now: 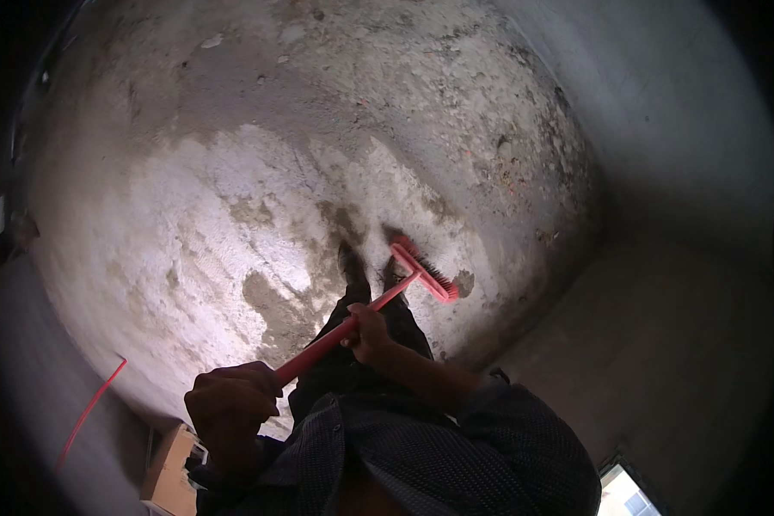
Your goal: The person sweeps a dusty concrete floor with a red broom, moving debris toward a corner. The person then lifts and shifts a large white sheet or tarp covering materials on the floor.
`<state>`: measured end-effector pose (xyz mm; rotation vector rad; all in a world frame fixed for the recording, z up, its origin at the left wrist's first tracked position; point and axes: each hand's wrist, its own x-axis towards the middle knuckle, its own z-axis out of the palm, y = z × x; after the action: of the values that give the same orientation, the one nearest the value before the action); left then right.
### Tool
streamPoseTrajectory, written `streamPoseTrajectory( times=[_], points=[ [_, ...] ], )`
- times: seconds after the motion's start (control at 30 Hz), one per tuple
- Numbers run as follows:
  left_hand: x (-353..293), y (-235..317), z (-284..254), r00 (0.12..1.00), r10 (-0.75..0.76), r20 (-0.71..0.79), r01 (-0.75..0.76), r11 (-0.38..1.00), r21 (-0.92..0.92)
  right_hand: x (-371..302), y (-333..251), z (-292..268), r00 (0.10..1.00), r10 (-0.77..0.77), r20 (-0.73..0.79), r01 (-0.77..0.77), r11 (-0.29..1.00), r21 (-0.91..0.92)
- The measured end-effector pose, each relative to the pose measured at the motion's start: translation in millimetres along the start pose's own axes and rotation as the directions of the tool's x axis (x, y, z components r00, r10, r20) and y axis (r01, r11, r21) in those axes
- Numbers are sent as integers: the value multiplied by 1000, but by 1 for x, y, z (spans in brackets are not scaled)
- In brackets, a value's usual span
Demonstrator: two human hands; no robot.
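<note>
Pointing forward-right: red broom | axis diagonal | left fingers, right fingers clasping handle

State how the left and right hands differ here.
The left hand grips high on the red handle; the right hand grips lower, nearer the brush head. The left hand looks larger in the picture, the right hand smaller. Both are closed around the same handle.

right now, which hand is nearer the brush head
The right hand, gripping the red handle partway along; the left hand holds it farther from the brush head.
</note>
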<state>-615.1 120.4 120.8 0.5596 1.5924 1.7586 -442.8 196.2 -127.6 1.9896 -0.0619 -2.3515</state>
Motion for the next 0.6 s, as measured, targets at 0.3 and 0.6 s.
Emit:
streamPoseTrajectory(
  times=[0.3, 0.6],
  points=[
    [-5, -3, -1, 959, 257, 121, -283, 815, 506, 89, -5, 168, 910, -75, 408, 158, 972, -175],
    [14, 20, 41, 797, 295, 527, -494, 821, 288, 16, -61, 111, 880, -335, 336, 337, 940, 55]
  ],
)
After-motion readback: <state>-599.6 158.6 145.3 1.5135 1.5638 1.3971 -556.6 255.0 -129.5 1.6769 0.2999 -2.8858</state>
